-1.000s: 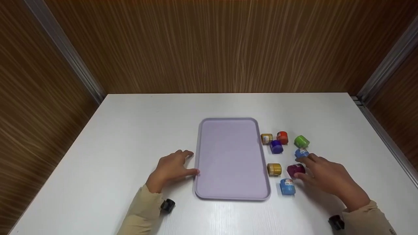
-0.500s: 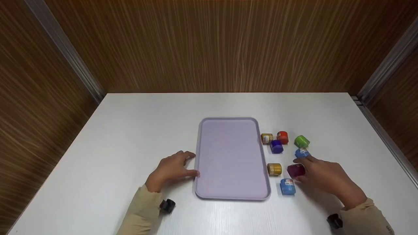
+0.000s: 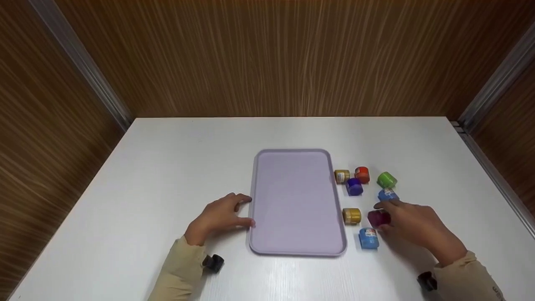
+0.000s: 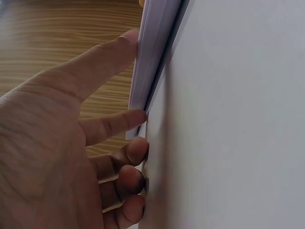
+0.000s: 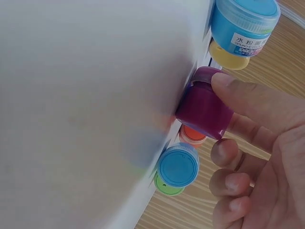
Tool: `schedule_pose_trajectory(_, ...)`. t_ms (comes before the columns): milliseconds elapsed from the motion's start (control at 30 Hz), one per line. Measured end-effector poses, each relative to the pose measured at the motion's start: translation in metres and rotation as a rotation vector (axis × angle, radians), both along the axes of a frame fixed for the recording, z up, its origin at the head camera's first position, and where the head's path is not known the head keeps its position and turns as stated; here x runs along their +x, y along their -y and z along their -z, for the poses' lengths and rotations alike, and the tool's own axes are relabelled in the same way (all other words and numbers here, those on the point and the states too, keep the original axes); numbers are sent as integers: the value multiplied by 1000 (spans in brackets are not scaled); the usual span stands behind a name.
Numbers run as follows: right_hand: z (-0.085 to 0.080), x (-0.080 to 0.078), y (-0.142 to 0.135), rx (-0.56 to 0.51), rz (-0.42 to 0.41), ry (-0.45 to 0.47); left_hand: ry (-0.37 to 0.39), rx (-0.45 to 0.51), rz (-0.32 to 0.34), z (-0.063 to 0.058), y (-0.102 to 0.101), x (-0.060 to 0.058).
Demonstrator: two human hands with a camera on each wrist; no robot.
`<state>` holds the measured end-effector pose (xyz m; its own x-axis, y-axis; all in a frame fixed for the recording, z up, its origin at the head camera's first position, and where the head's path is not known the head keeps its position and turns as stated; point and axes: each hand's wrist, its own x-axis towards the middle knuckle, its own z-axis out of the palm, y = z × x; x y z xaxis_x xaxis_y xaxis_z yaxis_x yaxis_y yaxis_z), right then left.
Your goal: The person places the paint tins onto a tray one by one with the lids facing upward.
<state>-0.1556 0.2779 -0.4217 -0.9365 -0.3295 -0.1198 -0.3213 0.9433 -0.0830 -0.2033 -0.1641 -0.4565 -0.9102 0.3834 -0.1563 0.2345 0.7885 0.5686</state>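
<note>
My right hand [image 3: 413,221] pinches a dark magenta gouache paint jar [image 3: 377,218] that lies on its side on the table. In the right wrist view the thumb presses near that jar's lid and the index finger goes behind it; the other fingers curl beside it. A blue paint jar [image 3: 388,194] lies just beyond this hand, and another blue jar [image 3: 369,238] lies nearer me. At the left edge of a lilac tray [image 3: 294,200], my left hand [image 3: 219,218] rests with its thumb on the rim. Its index fingertip is at the tray's lower edge.
Right of the tray lie a yellow jar [image 3: 352,215], a gold jar [image 3: 342,176], a violet jar [image 3: 354,187], a red jar [image 3: 362,175] and a green jar [image 3: 387,180]. Wood-grain panels [image 3: 288,58] stand behind and beside the white table [image 3: 175,159].
My right hand has shifted slightly left, and its fingers have come around the magenta jar. The left hand has barely moved, its fingertips a little closer to the tray.
</note>
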Motion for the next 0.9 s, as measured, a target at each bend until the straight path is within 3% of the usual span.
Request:
schedule_pose_trajectory(233,-1,-3,2,4,9,46,7,37,6,1,-1,-1)
schedule_pose_trajectory(500,1,-3,2,-19,11,25,20,46,1,2,-1,2)
schedule_pose_trajectory(900,0,-5,-2,-96,96,115,14,55,18,2,-1,1)
